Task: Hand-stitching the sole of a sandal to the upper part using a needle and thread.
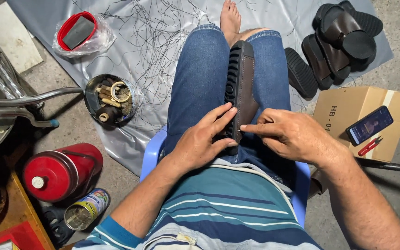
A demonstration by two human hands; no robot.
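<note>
Striped shirt (218, 203) lowest; left hand (200, 139) lies spread flat on the sandal sole (240, 88), right hand (288, 134) at three o'clock pinching its edge.

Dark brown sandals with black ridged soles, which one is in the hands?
The sandal clamped on edge between the knees; left hand and right hand touch it. The others lie piled on the grey sheet.

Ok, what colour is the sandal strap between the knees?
Dark brown, on a black ridged sole; the strap shows best in the head view.
</note>
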